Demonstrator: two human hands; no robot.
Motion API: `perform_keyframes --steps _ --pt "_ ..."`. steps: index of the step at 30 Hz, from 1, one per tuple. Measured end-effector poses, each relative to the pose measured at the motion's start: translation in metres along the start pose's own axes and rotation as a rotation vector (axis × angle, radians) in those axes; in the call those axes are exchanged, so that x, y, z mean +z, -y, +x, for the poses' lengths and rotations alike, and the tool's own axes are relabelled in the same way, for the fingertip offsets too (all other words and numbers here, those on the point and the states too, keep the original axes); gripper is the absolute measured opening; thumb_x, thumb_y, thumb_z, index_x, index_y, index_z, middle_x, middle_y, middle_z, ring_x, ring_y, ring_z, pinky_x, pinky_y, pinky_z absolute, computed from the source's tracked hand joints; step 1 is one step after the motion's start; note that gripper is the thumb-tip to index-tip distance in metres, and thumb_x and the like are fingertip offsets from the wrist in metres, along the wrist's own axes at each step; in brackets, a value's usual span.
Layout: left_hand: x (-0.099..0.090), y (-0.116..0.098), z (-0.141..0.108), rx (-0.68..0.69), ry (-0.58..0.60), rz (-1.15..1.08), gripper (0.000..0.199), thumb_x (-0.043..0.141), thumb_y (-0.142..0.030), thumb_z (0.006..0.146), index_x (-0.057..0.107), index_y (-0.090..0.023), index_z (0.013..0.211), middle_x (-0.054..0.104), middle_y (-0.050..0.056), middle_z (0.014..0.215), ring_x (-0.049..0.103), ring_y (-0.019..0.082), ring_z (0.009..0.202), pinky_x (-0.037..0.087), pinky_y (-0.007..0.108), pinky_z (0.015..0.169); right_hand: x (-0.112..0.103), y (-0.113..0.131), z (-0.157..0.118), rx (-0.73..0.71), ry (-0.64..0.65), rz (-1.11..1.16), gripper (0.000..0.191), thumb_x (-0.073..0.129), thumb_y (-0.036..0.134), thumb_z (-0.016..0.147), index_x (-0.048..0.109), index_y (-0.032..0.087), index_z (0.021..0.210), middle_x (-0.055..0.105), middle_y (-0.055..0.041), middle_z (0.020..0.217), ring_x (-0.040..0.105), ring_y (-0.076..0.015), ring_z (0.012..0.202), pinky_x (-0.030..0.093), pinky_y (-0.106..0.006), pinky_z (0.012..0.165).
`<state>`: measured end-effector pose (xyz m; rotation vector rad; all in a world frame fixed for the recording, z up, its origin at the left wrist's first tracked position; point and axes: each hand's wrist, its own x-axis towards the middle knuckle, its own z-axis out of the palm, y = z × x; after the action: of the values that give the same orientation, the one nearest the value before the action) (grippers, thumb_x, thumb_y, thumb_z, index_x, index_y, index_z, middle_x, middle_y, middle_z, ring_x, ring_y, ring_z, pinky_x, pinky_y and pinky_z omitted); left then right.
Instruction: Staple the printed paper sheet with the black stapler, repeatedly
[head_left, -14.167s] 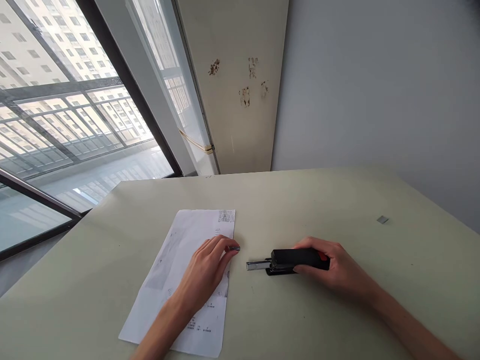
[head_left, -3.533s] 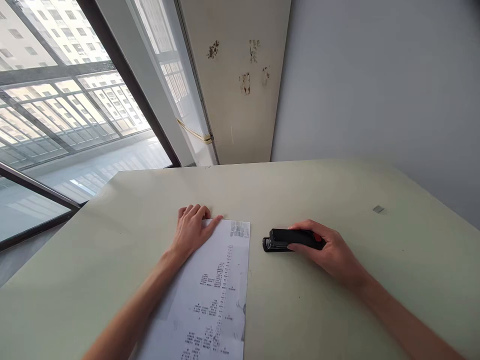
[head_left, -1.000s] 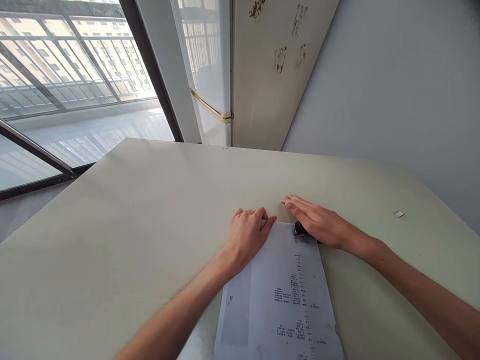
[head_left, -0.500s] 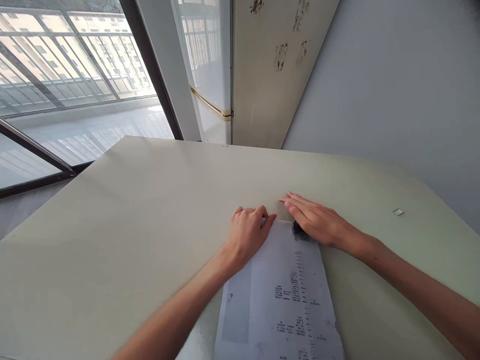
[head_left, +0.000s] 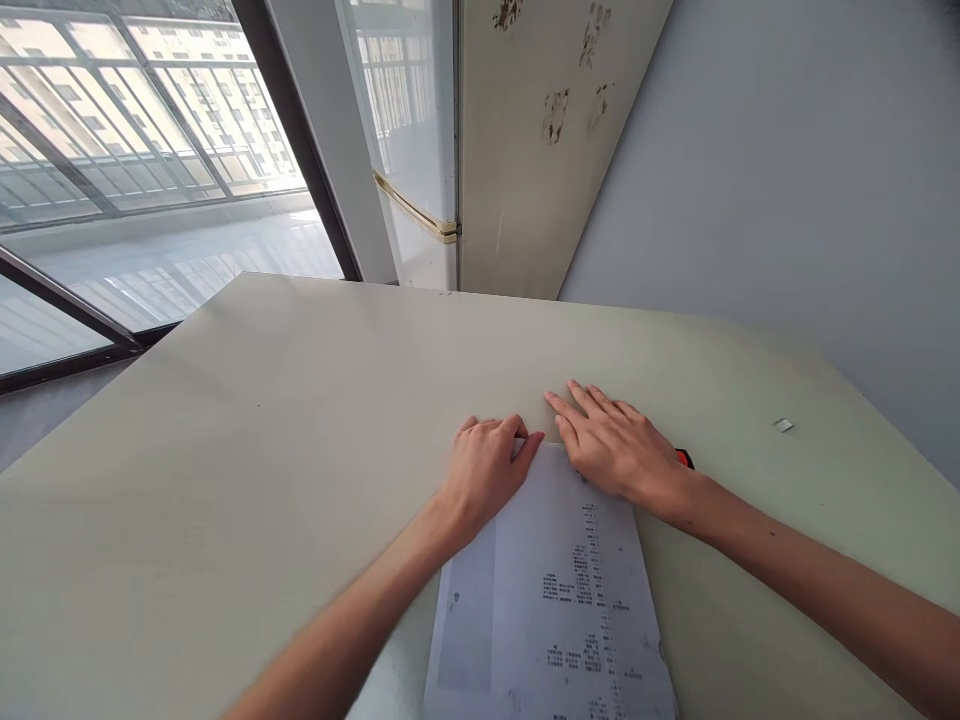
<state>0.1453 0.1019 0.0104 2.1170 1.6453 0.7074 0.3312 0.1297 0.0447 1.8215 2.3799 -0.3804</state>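
The paper lies on the pale surface, its lower end running out of view. The left hand rests on its top left corner, fingers curled over the edge; whether that grip pinches the sheet I cannot tell. The right hand lies palm down with fingers spread, across the paper's top right corner and a stapler, of which only a red-and-black end shows beyond the wrist. A narrow gap parts the hands, the paper's top edge showing between them. Past the fingertips, the surface reaches to a far edge before the refrigerator; it runs widest leftward. Rightward, a small flat piece lies well apart from the stapler.
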Motion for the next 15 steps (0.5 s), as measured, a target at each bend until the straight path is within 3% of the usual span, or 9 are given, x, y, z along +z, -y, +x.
perform_keyframes --steps 9,15 --pt "-0.002 0.001 -0.001 0.035 0.01 0.01 0.031 0.054 -0.04 0.106 0.065 -0.02 0.085 0.076 0.001 0.078 0.067 0.019 0.068 0.045 0.037 0.084 -0.002 -0.006 -0.003 -0.019 -0.076 0.134 0.057 0.025 0.045 0.11 0.054 0.028 0.155 0.042 -0.0046 0.167 0.038 -0.0311 0.155 0.038 -0.054 0.122" --pt "-0.006 0.003 -0.003 0.066 0.024 0.02 0.029 0.052 -0.037 0.106 0.067 -0.02 0.088 0.077 0.002 0.084 0.068 0.018 0.072 0.046 0.037 0.088 0.0 -0.023 -0.024 -0.168 -0.286 0.376 0.051 0.024 0.042 0.111 0.07 0.03 0.13 0.066 0.0002 0.147 0.058 -0.0259 0.139 0.053 -0.046 0.107"
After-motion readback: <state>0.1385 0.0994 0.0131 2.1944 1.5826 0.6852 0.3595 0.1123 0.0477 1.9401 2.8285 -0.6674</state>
